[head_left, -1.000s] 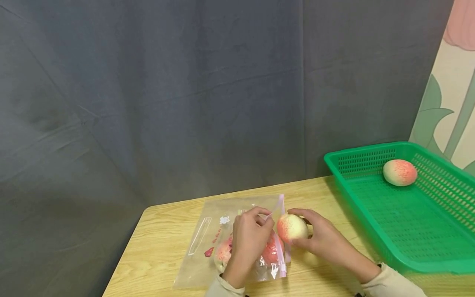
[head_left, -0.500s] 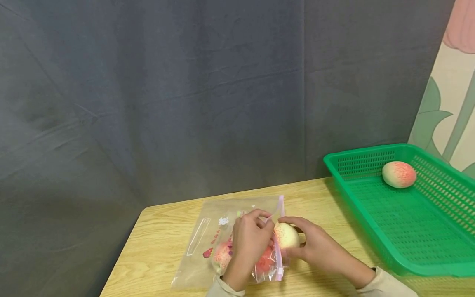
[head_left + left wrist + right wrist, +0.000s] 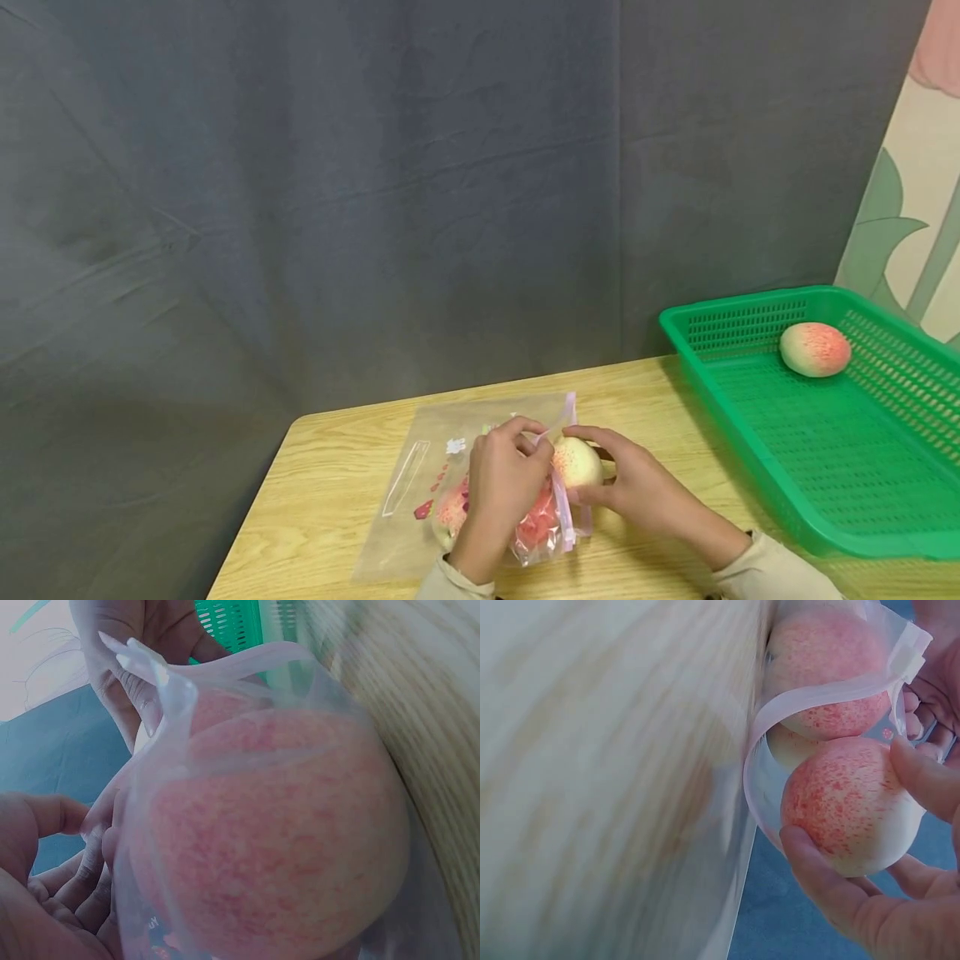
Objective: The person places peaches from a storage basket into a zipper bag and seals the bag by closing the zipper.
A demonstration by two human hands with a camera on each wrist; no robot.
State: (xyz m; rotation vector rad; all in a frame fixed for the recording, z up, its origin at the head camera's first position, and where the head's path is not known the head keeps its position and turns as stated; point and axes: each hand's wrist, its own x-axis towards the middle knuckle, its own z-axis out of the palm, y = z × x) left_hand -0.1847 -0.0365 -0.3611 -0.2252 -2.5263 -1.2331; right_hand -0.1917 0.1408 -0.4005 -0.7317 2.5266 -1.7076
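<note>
A clear zip bag (image 3: 408, 525) with a pink zip edge lies on the table, its mouth facing right. My left hand (image 3: 502, 483) pinches the upper layer of the bag near the mouth. Two blushed peaches are inside: one peach (image 3: 450, 510) lies left of my wrist, another peach (image 3: 538, 523) close to the zip. With fingers and thumb on opposite sides, my right hand (image 3: 645, 487) grips a third peach (image 3: 581, 462) at the bag's mouth. The right wrist view has this held peach (image 3: 847, 806) at the parted opening, below a bagged peach (image 3: 826, 667).
At the right stands a green slotted basket (image 3: 810, 458) with one peach (image 3: 815, 349) in its far part. The wooden table (image 3: 300, 500) ends at a dark grey curtain (image 3: 375, 208) behind. A flower-patterned surface (image 3: 903, 208) shows at the far right.
My right hand has brought its peach slightly left and down, from beside the zip edge into the bag's mouth. My left hand keeps its pinch in about the same place.
</note>
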